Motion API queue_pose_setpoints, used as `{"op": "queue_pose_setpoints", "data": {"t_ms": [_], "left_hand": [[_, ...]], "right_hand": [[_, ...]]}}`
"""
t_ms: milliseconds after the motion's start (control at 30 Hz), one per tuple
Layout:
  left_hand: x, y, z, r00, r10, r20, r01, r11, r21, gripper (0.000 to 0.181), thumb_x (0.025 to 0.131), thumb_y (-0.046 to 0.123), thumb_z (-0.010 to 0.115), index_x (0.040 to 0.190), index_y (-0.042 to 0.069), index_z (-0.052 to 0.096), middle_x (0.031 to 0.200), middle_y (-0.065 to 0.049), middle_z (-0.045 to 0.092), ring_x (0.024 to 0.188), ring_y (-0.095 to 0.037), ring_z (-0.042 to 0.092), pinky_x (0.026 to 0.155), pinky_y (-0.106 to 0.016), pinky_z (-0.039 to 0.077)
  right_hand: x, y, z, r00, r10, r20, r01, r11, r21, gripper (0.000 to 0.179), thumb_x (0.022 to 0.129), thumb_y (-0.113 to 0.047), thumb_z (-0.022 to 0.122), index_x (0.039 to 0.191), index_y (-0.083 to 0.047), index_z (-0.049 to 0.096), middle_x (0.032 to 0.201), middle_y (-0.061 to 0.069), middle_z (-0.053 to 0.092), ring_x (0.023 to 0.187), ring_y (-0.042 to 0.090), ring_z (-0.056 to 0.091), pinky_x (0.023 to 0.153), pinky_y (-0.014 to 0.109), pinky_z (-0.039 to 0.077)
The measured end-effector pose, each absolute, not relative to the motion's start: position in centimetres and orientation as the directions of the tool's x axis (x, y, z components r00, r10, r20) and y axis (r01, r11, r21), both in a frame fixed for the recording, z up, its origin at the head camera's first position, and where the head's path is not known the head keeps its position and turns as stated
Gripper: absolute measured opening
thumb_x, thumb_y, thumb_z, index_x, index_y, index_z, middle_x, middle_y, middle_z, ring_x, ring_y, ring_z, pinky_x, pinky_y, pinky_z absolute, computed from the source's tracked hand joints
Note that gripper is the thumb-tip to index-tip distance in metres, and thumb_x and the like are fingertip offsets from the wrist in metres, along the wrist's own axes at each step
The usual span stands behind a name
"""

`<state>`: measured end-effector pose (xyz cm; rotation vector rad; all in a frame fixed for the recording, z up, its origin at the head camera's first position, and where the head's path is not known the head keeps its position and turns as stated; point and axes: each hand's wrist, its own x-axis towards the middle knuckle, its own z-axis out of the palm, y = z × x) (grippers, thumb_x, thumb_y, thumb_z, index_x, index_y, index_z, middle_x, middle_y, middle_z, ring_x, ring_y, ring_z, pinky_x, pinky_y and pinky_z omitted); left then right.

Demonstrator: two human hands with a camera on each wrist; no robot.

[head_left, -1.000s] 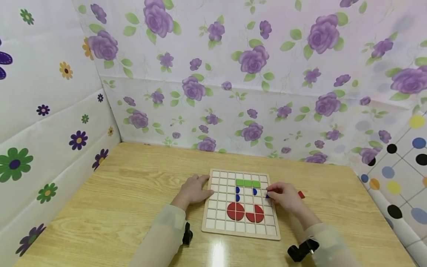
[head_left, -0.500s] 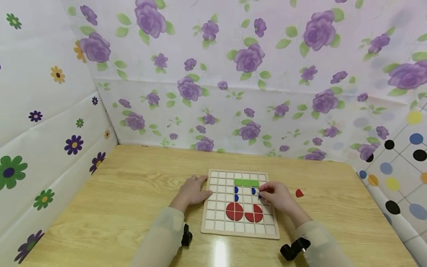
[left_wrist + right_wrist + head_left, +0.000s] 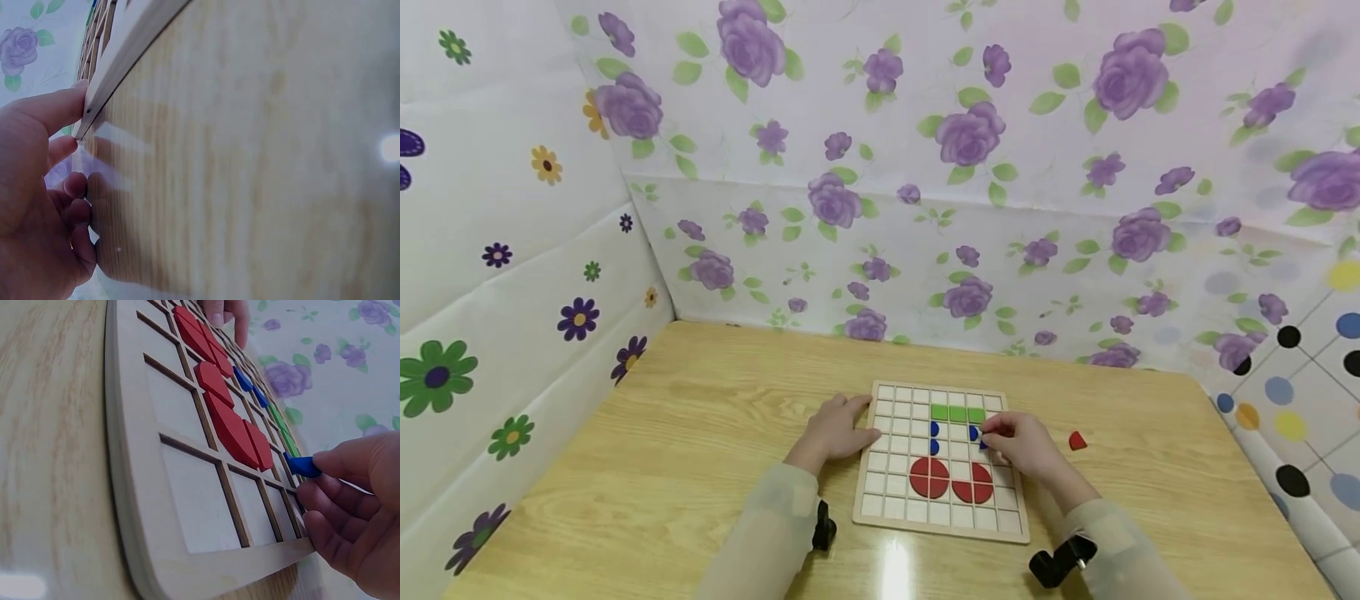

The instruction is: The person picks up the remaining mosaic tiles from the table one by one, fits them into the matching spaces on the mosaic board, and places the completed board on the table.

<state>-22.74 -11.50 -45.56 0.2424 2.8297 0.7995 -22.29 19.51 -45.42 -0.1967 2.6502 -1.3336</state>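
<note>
A wooden grid board (image 3: 940, 530) lies on the table. My right hand (image 3: 1030, 450) pinches a small blue half-round piece (image 3: 305, 466) between thumb and forefinger, low over the right part of the grid. Just beyond it, another blue piece (image 3: 973, 432) sits in a cell. My left hand (image 3: 832, 432) rests along the board's left edge, its thumb and forefinger touching the frame. Set in the grid are a row of green squares (image 3: 957, 413), two blue half-rounds (image 3: 934, 447) on the left, a full red circle (image 3: 929, 477) and a red three-quarter circle (image 3: 973, 483).
A loose red quarter piece (image 3: 1077, 440) lies on the wooden table (image 3: 722, 392), right of the board. Behind the table hangs a flowered cloth (image 3: 880, 225), with more patterned cloth at both sides. Each wrist wears a black camera mount (image 3: 1063, 560).
My right hand has moved left from the board's right edge to over the grid, carrying the blue piece. It has barely shifted in the last half second. The left hand stays in place.
</note>
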Motion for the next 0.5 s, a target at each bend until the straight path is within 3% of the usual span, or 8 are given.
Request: {"op": "queue_pose_setpoints", "data": {"t_ms": [500], "left_hand": [[-23.04, -11.55, -45.72, -0.967, 0.206, -0.148, 0.102, 0.851, 0.515, 0.063, 0.089, 0.045, 0.059, 0.145, 0.024, 0.039, 0.145, -0.019, 0.037, 0.133, -0.041, 0.035, 0.102, -0.063, 0.034]], "right_hand": [[-22.23, 19.04, -45.25, -0.975, -0.199, -0.097, -0.049, 0.620, -0.783, 0.011, 0.087, -0.006, 0.065, 0.096, -0.003, 0.069, 0.086, 0.006, 0.065, 0.074, 0.015, 0.052, 0.060, 0.024, 0.046]]}}
